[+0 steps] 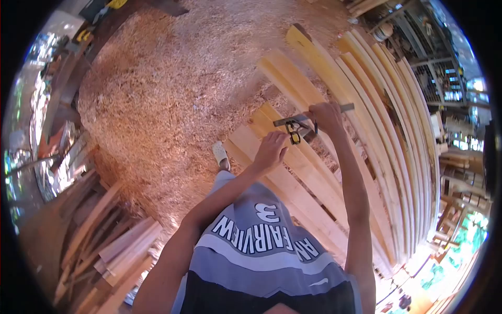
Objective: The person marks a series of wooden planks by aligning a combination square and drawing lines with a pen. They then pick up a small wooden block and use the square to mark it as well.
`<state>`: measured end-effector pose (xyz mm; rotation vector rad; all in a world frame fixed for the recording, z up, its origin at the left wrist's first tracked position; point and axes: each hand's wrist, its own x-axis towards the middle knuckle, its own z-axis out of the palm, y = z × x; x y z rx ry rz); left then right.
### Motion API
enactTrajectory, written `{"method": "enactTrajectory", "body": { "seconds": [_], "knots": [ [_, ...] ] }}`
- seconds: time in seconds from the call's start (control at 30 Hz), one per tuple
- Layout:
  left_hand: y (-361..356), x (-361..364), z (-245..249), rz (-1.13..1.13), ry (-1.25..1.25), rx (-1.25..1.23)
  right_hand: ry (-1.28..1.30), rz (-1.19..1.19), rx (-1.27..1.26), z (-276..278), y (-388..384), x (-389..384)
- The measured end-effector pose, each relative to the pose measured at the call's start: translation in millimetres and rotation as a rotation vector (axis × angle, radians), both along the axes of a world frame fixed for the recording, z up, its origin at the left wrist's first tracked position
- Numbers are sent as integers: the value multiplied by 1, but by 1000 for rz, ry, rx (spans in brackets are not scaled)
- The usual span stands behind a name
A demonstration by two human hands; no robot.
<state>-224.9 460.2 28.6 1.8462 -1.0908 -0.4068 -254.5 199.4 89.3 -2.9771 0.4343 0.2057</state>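
My right hand (325, 116) is closed around a carpenter's square with a long, flat metal blade (346, 108), held over the pale boards. Dark angled parts hang below the blade, and a small black-and-yellow piece (295, 137) sits at their lower end. My left hand (271, 150) lies over a light wooden board (308, 162), its fingers extended and thumb apart. Its fingertips are close beside the black-and-yellow piece. Several planed boards lie side by side under both hands.
A row of long boards (387, 120) curves along the right side. Wood shavings (167, 78) cover the ground ahead and to the left. Offcuts (130, 243) are piled at lower left. A white perforated shoe (220, 152) shows near my left hand. Shelving (444, 78) stands at far right.
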Motion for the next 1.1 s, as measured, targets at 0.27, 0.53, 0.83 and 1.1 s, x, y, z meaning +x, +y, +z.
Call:
{"method": "enactTrajectory", "body": {
  "seconds": [0.27, 0.53, 0.83, 1.1],
  "knots": [
    [-33, -33, -74, 728, 122, 381, 162, 399, 123, -89, -22, 118],
    [-73, -41, -61, 874, 97, 470, 208, 481, 200, -96, -19, 132],
    [-64, -55, -70, 714, -81, 494, 252, 443, 267, -95, -19, 135],
    [-57, -35, -70, 646, -31, 529, 106, 519, 172, -106, -20, 129]
  ]
}}
